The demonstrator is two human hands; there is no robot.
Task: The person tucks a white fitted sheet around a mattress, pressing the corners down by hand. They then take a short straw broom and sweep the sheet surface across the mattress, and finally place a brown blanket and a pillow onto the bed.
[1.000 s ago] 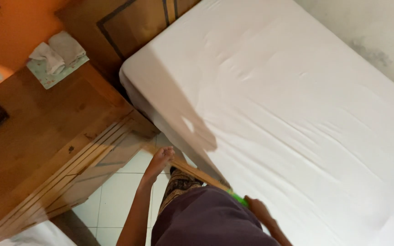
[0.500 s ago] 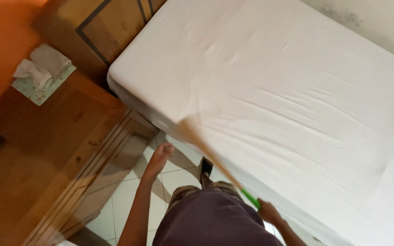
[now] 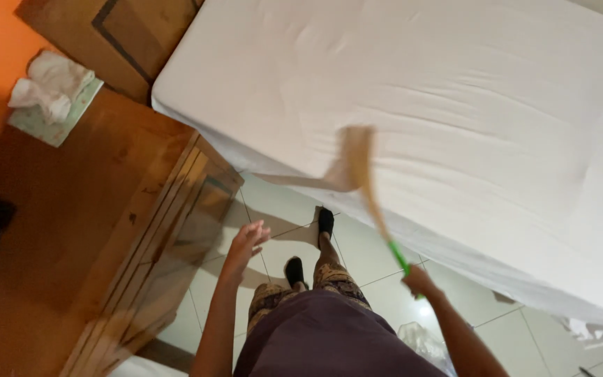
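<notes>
My right hand (image 3: 420, 281) grips the green handle of a straw hand broom (image 3: 366, 174), which is motion-blurred and raised over the near edge of the bed. Its bristle end hovers above the white sheet (image 3: 455, 119). My left hand (image 3: 248, 241) is free, fingers spread, held out over the tiled floor beside the wooden bedside cabinet (image 3: 92, 230). My feet in dark socks (image 3: 308, 248) stand on the tiles between cabinet and bed.
A crumpled white cloth (image 3: 51, 87) lies on a pale green pad on the cabinet top. The wooden headboard (image 3: 116, 38) stands at the upper left against an orange wall. A crumpled plastic bag (image 3: 423, 342) lies on the floor by my right side.
The broom has swung up from beside my legs onto the bed surface. My left hand let go of the broom and moved away, fingers spread. The view shifted right.
</notes>
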